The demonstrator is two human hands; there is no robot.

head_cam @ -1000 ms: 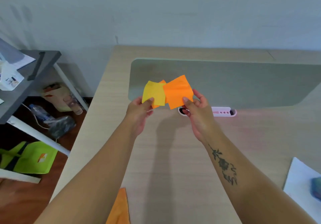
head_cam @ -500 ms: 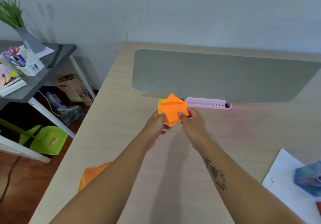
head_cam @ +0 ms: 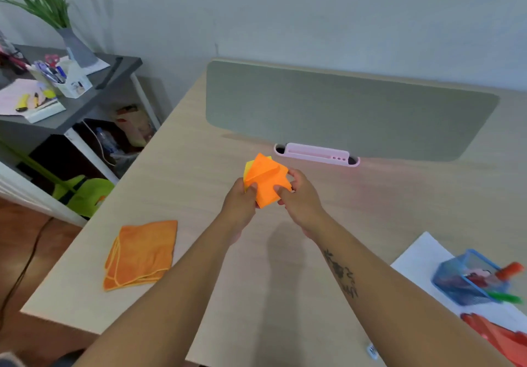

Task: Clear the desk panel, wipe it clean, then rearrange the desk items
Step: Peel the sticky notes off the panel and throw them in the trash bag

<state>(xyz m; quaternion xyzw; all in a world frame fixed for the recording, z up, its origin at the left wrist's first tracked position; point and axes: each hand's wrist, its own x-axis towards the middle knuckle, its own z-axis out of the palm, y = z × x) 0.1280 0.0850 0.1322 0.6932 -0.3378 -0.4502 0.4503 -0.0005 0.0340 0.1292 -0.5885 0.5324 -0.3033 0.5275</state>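
Both hands hold a small stack of orange and yellow sticky notes (head_cam: 265, 178) above the middle of the wooden desk (head_cam: 285, 295). My left hand (head_cam: 239, 198) pinches the stack's left edge, my right hand (head_cam: 299, 195) its right edge. The grey desk panel (head_cam: 342, 110) stands bare along the desk's back, with a pink holder (head_cam: 316, 154) clipped at its base. A folded orange cloth (head_cam: 141, 254) lies on the desk at the near left.
A blue mesh basket (head_cam: 470, 278) with pens sits on white paper (head_cam: 427, 255) at the right, beside a red item (head_cam: 496, 335). A grey side table (head_cam: 85, 104) at the left carries a vase of tulips (head_cam: 75, 44), a pen box and papers. Green bag below.
The separate notes were brought together into one stack, and both hands lowered it toward the desk. The view tilted down, bringing the cloth and basket into sight.
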